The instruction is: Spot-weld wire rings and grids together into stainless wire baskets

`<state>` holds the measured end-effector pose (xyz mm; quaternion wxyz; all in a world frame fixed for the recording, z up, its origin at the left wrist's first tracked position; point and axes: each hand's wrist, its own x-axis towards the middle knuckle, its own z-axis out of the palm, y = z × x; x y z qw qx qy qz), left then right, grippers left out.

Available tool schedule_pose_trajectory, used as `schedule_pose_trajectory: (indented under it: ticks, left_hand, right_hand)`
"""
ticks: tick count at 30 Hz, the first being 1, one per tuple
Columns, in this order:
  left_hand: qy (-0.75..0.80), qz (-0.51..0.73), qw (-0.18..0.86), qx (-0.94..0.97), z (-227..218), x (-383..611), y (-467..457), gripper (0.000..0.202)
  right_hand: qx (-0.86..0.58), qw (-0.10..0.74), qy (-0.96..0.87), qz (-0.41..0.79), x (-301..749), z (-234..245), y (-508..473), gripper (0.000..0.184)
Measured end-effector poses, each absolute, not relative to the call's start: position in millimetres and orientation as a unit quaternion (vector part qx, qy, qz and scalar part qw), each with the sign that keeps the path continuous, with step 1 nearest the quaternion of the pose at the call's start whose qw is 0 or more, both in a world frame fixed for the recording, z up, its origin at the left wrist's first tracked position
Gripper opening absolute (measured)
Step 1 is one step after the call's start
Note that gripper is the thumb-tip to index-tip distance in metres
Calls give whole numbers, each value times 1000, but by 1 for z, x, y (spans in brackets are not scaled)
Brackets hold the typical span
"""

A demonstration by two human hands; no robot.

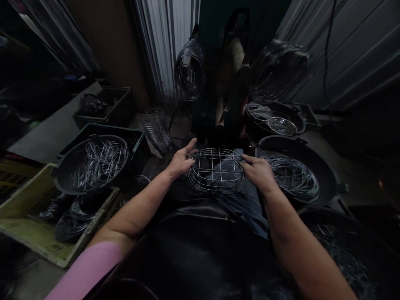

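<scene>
An oval wire basket (215, 171) of thin shiny rods is held level above my lap, its crossed-wire face turned up. My left hand (183, 160) grips its left end, thumb and fingers closing around the outer wires. At the opposite end my right hand (258, 170) pinches the rim between thumb and fingers. The undersides of both grips are partly hidden. Close behind my left hand, a stack of similar curved wire frames (156, 129) leans on the floor.
To the left, a dark basin (64, 166) holds tangled wire pieces above a yellow crate (18, 208). A large basin (328, 179) with wire rings (293, 179) stands at right. Ahead is a dark machine (204, 114) between hanging wire coils (189, 71).
</scene>
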<state>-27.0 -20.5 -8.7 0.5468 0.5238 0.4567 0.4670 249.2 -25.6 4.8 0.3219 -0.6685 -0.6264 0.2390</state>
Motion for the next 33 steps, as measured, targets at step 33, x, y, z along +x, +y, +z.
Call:
schedule_pose_trajectory:
  ticks: [33]
  left_hand:
    - [473,248,437,723,45,-49,-12,103]
  right_hand:
    - [-559,497,-488,451,227,0,-66,43]
